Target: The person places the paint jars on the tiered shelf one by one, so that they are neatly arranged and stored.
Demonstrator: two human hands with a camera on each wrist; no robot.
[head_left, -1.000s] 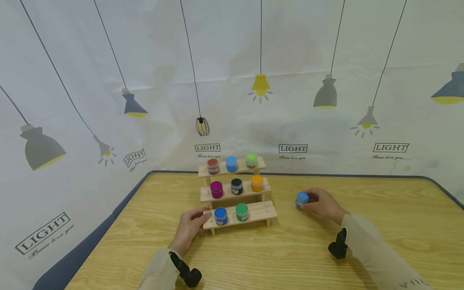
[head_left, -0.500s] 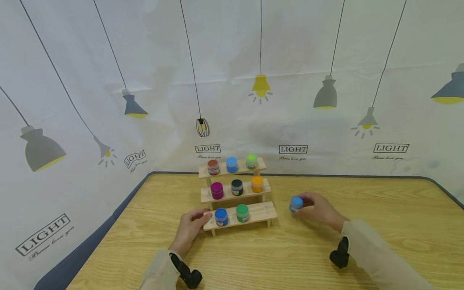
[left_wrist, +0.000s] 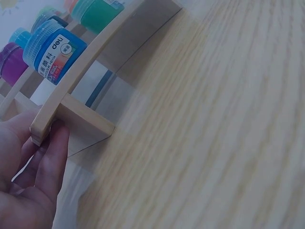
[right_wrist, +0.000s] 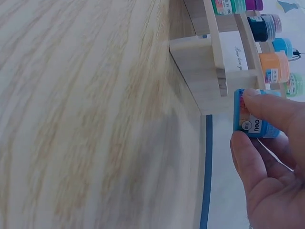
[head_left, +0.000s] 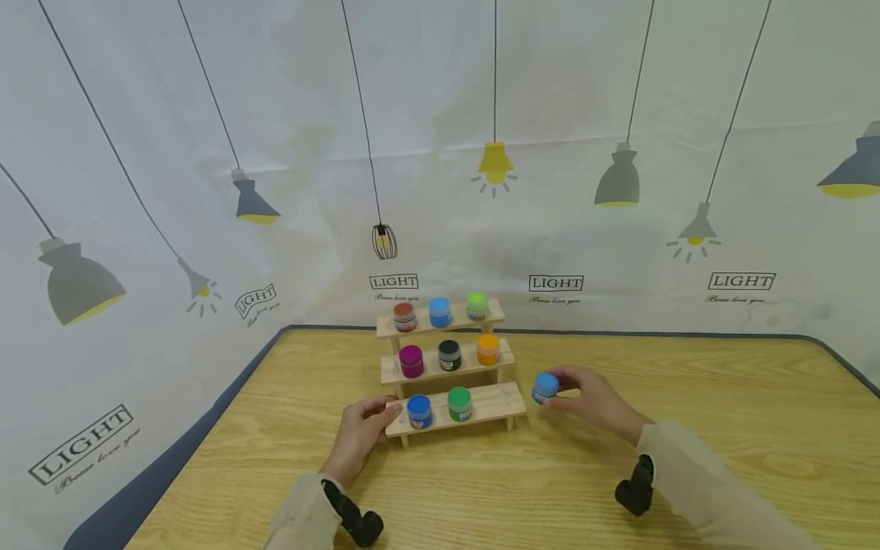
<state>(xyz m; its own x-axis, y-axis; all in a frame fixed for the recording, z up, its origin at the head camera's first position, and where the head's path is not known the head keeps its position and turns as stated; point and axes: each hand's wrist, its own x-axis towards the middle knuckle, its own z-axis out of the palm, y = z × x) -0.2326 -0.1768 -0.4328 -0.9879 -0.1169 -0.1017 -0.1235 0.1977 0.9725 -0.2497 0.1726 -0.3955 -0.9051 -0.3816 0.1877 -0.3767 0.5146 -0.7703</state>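
Note:
A three-tier wooden stand (head_left: 481, 409) holds small paint jars. My left hand (head_left: 360, 434) grips the left end of its lowest tier, thumb above and fingers beneath, as the left wrist view shows. On that tier sit a dark blue paint jar (head_left: 419, 412) and a green paint jar (head_left: 460, 405); its right end carries no jar. My right hand (head_left: 594, 401) pinches a light blue paint jar (head_left: 546, 388) between thumb and fingers, just right of the stand. In the right wrist view the held jar (right_wrist: 257, 114) shows its label and is apart from the stand.
The middle tier bears purple (head_left: 411, 361), black (head_left: 450, 355) and orange (head_left: 488, 349) jars. On the top tier are brown (head_left: 405, 317), sky blue (head_left: 440, 312) and light green (head_left: 477, 305) jars. Behind the wooden table (head_left: 522, 496) hangs a lamp-printed sheet (head_left: 440, 214).
My right hand has carried the light blue paint jar leftward, closer to the stand's lowest tier. The left hand keeps its grip on the stand, without visible movement.

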